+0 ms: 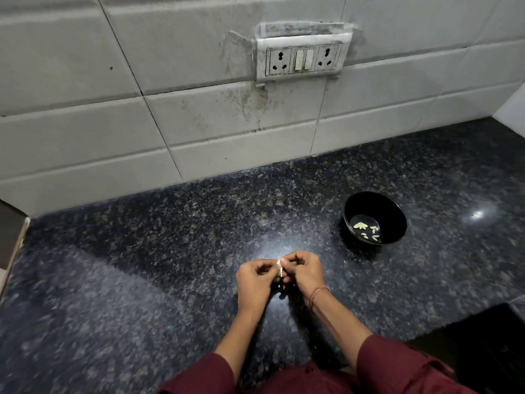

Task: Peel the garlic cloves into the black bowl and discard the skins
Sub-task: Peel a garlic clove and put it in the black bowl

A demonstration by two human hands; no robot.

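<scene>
Here, garlic clove (280,268) pinched between curled fingertips of left hand (255,280) and right hand (305,271), just above granite countertop (142,280). Clove mostly hidden; visible pale strip runs near-to-far; which end leads, cannot tell. Black bowl (369,204) upright, apart to right, holds peeled cloves (366,230). Switchboard (302,59) with two sockets on tiled wall (85,137) behind. Red thread (319,294) on right wrist.

Bowl (375,218) right of hands (281,273).
</scene>
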